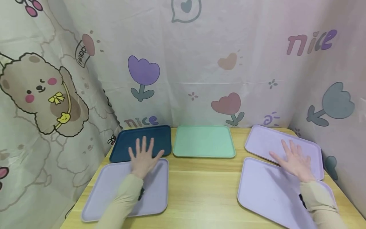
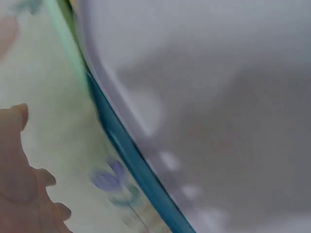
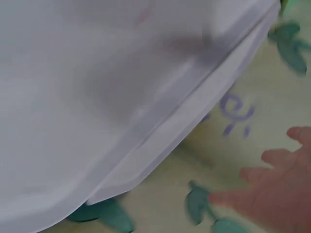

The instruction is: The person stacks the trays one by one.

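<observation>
My left hand (image 1: pixel 143 160), fingers spread, hovers over the far edge of the near-left lavender tray (image 1: pixel 114 194), its fingertips overlapping the dark blue tray (image 1: pixel 123 148) in the head view. Spread wide as well, my right hand (image 1: pixel 295 160) is above the far-right lavender tray (image 1: pixel 263 138) and the near-right lavender tray (image 1: pixel 263 190). Neither hand holds anything. In the left wrist view the left fingers (image 2: pixel 29 179) show at the lower left, apart from the tray edges. The right fingers (image 3: pixel 277 160) appear at the right of the right wrist view.
A mint green tray (image 1: pixel 204 141) lies at the back middle, between the blue and the far-right lavender trays. All the trays rest on a light wooden table (image 1: pixel 203 190). A printed curtain (image 1: pixel 194 63) with flowers and a bear hangs behind and at both sides.
</observation>
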The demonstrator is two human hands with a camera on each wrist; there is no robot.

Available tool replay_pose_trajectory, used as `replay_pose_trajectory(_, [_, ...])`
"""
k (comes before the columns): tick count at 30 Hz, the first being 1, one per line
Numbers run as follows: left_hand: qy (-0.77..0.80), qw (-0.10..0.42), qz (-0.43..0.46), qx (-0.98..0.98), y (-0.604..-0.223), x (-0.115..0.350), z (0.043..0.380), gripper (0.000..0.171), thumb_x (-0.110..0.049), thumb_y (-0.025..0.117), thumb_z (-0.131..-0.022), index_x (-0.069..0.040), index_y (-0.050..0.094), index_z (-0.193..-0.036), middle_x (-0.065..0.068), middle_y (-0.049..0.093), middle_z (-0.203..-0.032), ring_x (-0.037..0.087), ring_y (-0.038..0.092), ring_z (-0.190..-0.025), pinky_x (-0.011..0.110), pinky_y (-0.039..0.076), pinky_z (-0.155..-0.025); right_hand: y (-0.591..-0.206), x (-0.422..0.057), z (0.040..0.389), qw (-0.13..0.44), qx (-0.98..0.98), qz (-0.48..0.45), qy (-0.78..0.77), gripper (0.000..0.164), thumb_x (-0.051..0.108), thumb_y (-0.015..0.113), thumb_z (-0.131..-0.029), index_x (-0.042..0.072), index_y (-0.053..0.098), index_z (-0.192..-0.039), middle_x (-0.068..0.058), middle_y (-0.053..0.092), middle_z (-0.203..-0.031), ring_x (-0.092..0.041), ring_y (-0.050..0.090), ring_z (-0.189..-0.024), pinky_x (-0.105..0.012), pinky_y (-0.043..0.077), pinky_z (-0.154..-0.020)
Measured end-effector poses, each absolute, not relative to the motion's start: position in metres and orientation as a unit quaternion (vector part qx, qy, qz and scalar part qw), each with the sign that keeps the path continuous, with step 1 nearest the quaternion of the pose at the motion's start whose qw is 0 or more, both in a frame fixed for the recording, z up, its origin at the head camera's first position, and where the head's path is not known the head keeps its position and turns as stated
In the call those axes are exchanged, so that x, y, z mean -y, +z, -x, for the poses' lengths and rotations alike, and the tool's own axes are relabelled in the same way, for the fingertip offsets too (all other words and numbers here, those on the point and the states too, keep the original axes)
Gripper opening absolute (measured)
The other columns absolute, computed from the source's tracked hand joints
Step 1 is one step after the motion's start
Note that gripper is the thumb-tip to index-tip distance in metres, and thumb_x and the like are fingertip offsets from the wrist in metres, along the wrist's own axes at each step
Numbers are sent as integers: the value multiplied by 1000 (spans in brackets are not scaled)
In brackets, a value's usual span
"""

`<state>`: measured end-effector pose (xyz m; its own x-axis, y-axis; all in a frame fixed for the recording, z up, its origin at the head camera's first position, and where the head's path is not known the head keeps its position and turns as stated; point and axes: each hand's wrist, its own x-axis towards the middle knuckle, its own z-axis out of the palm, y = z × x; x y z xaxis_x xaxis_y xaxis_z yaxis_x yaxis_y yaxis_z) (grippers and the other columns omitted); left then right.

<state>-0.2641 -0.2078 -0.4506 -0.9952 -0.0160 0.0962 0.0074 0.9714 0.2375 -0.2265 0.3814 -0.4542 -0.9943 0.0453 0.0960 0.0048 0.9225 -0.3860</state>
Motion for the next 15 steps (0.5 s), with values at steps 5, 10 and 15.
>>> replay_pose_trajectory(5, [-133, 53, 42, 989, -452, 126, 264, 84, -71, 40, -96, -28, 14, -163, 8, -1, -172, 36, -4, -159, 69, -1, -123, -449, -428, 221, 29, 964, 6, 265, 96, 55, 46, -100, -4, -2, -158, -43, -8, -158, -67, -4, -143, -86, 10, -102])
replay_pose_trajectory(10, [-144, 45, 131, 980, -456, 40, 250, 82, -66, 44, -98, -20, 22, -162, 17, 17, -169, 40, 16, -156, 64, 17, -124, -447, -468, 210, -33, 945, 34, 325, 101, 49, 56, -99, -2, -8, -158, -48, -3, -154, -71, 9, -137, -82, 25, -100])
replay_pose_trajectory(15, [-196, 14, 187, 962, -462, -22, 232, 81, -62, 51, -97, -12, 31, -158, 23, 39, -156, 39, 42, -139, 51, 46, -111, -454, -497, 198, -52, 951, 54, 301, 100, 40, 66, -95, -17, 6, -150, -55, 18, -140, -70, 29, -121, -73, 39, -93])
